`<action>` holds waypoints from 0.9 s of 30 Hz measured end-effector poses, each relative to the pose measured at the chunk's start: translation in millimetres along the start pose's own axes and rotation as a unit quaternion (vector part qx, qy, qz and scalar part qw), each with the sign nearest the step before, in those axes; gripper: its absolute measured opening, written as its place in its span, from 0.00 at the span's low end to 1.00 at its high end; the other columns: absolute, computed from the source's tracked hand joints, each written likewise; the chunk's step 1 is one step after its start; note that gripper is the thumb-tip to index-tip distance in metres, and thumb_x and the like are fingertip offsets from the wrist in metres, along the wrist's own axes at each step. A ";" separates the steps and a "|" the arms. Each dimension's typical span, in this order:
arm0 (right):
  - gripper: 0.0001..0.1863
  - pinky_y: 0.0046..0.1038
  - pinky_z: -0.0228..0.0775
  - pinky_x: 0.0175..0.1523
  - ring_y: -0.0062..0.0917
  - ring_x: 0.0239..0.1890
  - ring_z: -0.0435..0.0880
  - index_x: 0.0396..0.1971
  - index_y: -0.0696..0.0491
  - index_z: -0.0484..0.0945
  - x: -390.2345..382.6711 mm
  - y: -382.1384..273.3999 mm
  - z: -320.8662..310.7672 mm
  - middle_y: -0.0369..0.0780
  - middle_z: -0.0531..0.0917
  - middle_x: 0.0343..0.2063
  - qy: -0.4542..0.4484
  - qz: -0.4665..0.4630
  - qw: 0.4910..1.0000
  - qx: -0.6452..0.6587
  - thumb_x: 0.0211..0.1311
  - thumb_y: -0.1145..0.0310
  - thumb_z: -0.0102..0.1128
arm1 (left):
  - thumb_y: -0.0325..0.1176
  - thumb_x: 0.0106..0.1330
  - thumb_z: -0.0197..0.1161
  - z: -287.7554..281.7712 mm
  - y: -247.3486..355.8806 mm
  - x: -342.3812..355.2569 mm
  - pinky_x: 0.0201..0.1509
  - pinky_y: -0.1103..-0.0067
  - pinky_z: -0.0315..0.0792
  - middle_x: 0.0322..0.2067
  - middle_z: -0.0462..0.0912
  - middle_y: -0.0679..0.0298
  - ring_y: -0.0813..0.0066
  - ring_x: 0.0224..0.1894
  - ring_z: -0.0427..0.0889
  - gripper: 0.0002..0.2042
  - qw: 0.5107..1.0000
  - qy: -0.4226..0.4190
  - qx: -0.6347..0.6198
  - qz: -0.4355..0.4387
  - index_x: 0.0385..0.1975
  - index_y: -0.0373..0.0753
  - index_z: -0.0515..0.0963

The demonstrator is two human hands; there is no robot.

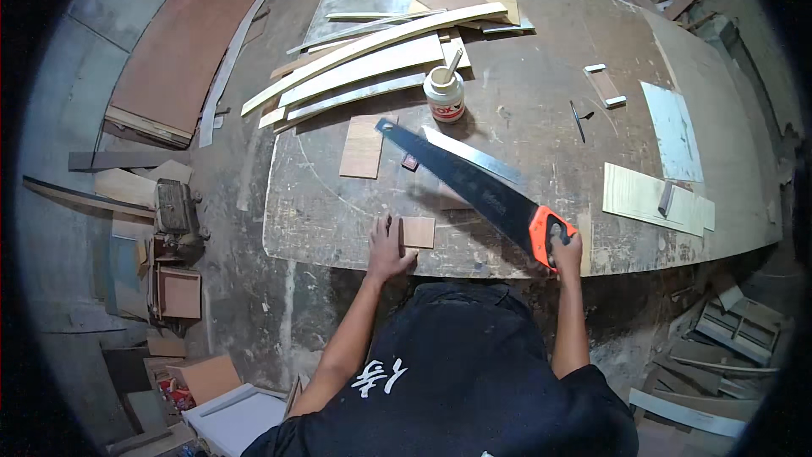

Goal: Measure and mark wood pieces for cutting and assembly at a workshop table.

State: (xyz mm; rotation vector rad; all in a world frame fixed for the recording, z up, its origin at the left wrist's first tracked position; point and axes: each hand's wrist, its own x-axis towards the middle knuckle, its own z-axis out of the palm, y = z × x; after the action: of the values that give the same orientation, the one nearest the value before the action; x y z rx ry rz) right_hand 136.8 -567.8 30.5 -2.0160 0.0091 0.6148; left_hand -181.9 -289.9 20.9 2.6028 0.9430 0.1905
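Observation:
My right hand [565, 252] is closed around the orange-and-black handle of a handsaw [474, 184]. The dark blade slants up and left above the worktable [524, 110], its tip near a rectangular plywood piece [360, 149]. My left hand [389, 250] lies at the table's near edge with fingers stretched out, touching the left side of a small wooden piece [419, 233]. Behind the blade lies a metal straightedge [474, 155], partly covered. A small dark red block [410, 162] sits by the blade, and another wooden piece [452, 199] shows partly beneath it.
A white glue jar [446, 101] with a stick in it stands beyond the saw. Stacked wood strips [364, 59] fill the far left. To the right are a pen [578, 123], a small wooden piece with white ends [606, 86] and pale boards [647, 199]. Scrap wood crowds the floor.

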 end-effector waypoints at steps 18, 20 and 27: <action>0.08 0.20 0.59 0.16 0.15 0.11 0.67 0.38 0.52 0.70 -12.8 24.3 -48.3 0.31 0.71 0.16 0.035 0.025 0.991 0.124 0.58 0.72 0.51 | 0.47 0.34 0.78 9.2 -9.5 11.4 0.53 0.59 0.62 0.41 0.74 0.55 0.55 0.47 0.72 0.36 0.993 0.012 -0.099 -0.069 0.44 0.38 0.70; 0.05 0.19 0.58 0.16 0.13 0.12 0.67 0.36 0.51 0.70 -11.3 29.0 -53.3 0.30 0.71 0.16 0.065 0.024 0.991 0.111 0.59 0.71 0.52 | 0.41 0.41 0.77 5.1 -2.2 18.9 0.38 0.73 0.73 0.34 0.77 0.56 0.61 0.35 0.78 0.34 0.968 -0.064 -0.209 -0.127 0.48 0.37 0.68; 0.07 0.20 0.58 0.16 0.15 0.12 0.67 0.38 0.53 0.72 -1.7 43.2 -68.1 0.31 0.72 0.17 0.066 0.052 0.989 0.123 0.59 0.71 0.54 | 0.28 0.55 0.68 -5.2 15.9 14.1 0.37 0.79 0.73 0.31 0.79 0.64 0.78 0.33 0.78 0.16 0.854 -0.099 -0.467 -0.204 0.42 0.34 0.73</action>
State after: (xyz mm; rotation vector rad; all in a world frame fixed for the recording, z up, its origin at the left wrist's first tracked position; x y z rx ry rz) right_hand 152.7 -646.4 21.8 -1.8211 0.2601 0.5169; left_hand -162.9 -290.6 31.8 1.4661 0.9704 0.1957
